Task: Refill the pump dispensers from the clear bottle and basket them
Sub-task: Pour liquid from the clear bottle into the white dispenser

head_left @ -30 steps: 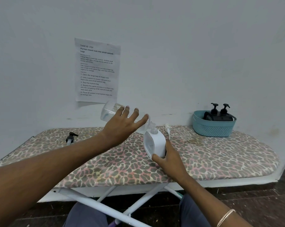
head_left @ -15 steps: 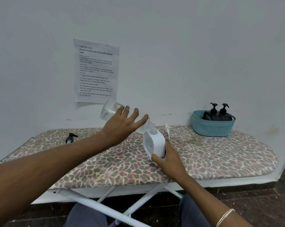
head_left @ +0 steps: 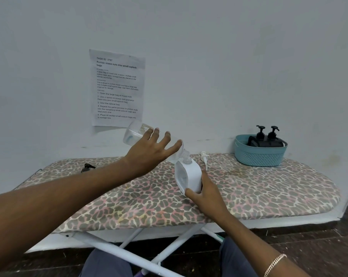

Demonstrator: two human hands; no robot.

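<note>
The right hand (head_left: 204, 191) has its grip closed around the lower body of the white dispenser (head_left: 189, 176), thumb on the near side and fingers behind, steadying it upright on the counter (head_left: 269, 188), an ironing board with a leopard-print cover. Its neck is open, the pump off. Just above and to the left of that grip, the left hand (head_left: 151, 150) has its grip wrapped over the clear bottle (head_left: 135, 133), fingers spread along its upper side, the bottle tilted with its mouth meeting the dispenser's neck. The pour looks under way, though no stream is visible.

The dispenser is likely smooth, rigid plastic, light when empty and apt to tip, so a low hold around the body suits it. The clear bottle seems thin-walled and possibly slick; it wants a mid-body hold, without squeezing.

Just beyond the right grip lies a white pump head (head_left: 204, 157), probably this dispenser's. Far to the left of the left grip lies a black pump head (head_left: 88, 167). Farther right, near the wall, a teal basket (head_left: 259, 156) holds two black pump dispensers (head_left: 267, 138). A printed sheet (head_left: 117, 88) hangs on the wall behind.
</note>
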